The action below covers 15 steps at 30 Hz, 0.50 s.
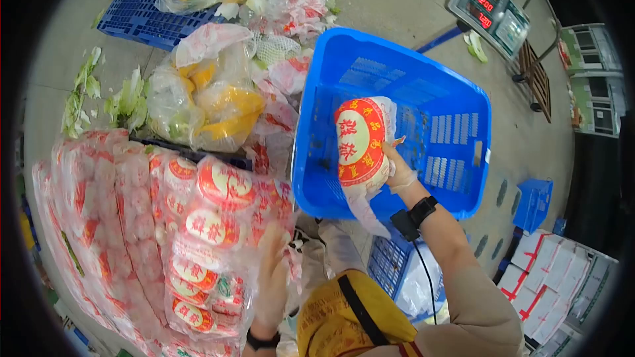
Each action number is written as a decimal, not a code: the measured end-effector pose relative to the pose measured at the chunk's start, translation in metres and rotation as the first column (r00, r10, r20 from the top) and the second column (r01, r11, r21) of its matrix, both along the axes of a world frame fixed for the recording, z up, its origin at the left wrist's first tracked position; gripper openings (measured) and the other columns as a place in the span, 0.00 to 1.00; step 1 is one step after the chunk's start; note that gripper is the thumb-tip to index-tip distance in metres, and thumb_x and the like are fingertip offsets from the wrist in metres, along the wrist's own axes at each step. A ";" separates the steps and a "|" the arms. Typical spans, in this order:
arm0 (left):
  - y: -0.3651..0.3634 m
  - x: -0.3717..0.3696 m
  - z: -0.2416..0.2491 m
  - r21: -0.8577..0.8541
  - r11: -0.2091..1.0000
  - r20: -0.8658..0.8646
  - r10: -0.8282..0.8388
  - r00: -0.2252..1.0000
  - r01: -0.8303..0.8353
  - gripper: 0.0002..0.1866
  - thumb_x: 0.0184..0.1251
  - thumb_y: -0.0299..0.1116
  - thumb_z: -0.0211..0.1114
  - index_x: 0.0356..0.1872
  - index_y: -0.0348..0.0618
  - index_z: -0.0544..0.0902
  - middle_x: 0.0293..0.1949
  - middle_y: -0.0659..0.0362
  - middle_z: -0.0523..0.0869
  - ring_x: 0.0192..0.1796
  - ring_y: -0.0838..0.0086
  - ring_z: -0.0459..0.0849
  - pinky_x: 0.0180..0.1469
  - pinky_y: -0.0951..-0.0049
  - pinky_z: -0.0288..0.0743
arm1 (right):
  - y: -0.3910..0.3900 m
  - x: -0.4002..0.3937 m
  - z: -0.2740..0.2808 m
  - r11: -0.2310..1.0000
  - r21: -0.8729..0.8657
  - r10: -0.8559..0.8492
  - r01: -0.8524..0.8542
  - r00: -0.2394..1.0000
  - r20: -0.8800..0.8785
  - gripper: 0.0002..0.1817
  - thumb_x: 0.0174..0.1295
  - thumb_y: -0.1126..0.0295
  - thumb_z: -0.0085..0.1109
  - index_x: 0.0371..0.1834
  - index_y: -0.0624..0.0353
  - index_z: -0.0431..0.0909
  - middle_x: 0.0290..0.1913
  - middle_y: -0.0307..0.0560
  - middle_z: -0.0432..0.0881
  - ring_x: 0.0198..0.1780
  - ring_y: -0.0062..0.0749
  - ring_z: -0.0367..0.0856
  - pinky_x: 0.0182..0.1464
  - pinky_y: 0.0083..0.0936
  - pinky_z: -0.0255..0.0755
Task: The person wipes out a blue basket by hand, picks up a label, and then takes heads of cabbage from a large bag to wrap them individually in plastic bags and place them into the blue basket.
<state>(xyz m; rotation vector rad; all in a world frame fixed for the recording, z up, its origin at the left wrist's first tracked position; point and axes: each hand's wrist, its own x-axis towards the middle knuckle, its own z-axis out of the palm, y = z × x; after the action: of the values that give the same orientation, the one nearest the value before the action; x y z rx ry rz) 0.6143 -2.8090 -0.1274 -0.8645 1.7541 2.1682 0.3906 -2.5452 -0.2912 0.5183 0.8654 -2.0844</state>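
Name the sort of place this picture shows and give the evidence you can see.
Probably a produce packing or wholesale area. A digital weighing scale stands on the concrete floor, a blue plastic crate is being filled with a bagged product held by the right hand, and stacked printed bags lie beside the left hand.

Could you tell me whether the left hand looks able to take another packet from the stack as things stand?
Probably yes: the left hand already rests flat on the stack of packets, holds nothing, and nothing lies between them. The right hand holds a packet over the blue basket.
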 end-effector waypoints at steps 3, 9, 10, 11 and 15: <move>-0.031 0.062 -0.028 -0.037 0.974 0.312 0.224 0.923 -0.223 0.27 0.66 0.24 0.43 0.68 0.33 0.58 0.65 0.49 0.68 0.66 0.67 0.67 0.67 0.69 0.58 | -0.011 -0.054 -0.056 1.000 0.012 -0.013 0.012 1.000 0.015 0.28 0.62 0.60 0.60 0.63 0.61 0.67 0.59 0.50 0.76 0.57 0.36 0.77 0.58 0.33 0.72; -0.053 0.139 -0.059 -0.318 0.897 0.482 0.432 0.762 -0.308 0.32 0.69 0.47 0.51 0.68 0.38 0.60 0.59 0.49 0.73 0.57 0.64 0.76 0.58 0.69 0.67 | -0.038 -0.105 -0.200 0.972 0.235 0.041 -0.022 0.996 -0.075 0.30 0.64 0.55 0.58 0.65 0.60 0.65 0.61 0.49 0.73 0.60 0.36 0.73 0.62 0.33 0.68; -0.052 0.135 -0.059 -0.335 0.890 0.503 0.447 0.740 -0.310 0.33 0.69 0.49 0.51 0.68 0.38 0.61 0.59 0.49 0.74 0.57 0.63 0.75 0.58 0.68 0.67 | -0.041 -0.111 -0.224 0.971 0.235 0.073 -0.052 0.994 -0.082 0.29 0.65 0.57 0.56 0.64 0.60 0.65 0.61 0.48 0.74 0.60 0.35 0.73 0.61 0.33 0.68; -0.050 0.131 -0.058 -0.343 0.887 0.525 0.454 0.720 -0.310 0.33 0.69 0.50 0.51 0.67 0.37 0.62 0.59 0.49 0.74 0.58 0.63 0.75 0.58 0.66 0.66 | -0.054 -0.115 -0.233 0.971 0.230 0.075 -0.059 0.995 -0.060 0.29 0.65 0.57 0.56 0.64 0.60 0.65 0.61 0.48 0.74 0.60 0.35 0.73 0.61 0.33 0.68; -0.042 0.119 -0.069 -0.340 0.892 0.581 0.449 0.679 -0.299 0.32 0.72 0.53 0.46 0.67 0.38 0.63 0.57 0.52 0.76 0.56 0.67 0.76 0.56 0.67 0.67 | -0.105 -0.114 -0.266 0.790 0.603 0.277 0.111 0.812 -0.513 0.41 0.60 0.64 0.61 0.72 0.63 0.49 0.65 0.53 0.65 0.60 0.41 0.72 0.59 0.28 0.70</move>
<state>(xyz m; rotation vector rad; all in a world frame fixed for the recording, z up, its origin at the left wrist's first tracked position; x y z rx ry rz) 0.7332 -2.8513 -0.1969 -1.9157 1.5330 1.5399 0.2767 -2.6505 -0.5568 0.1291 1.9329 -1.8520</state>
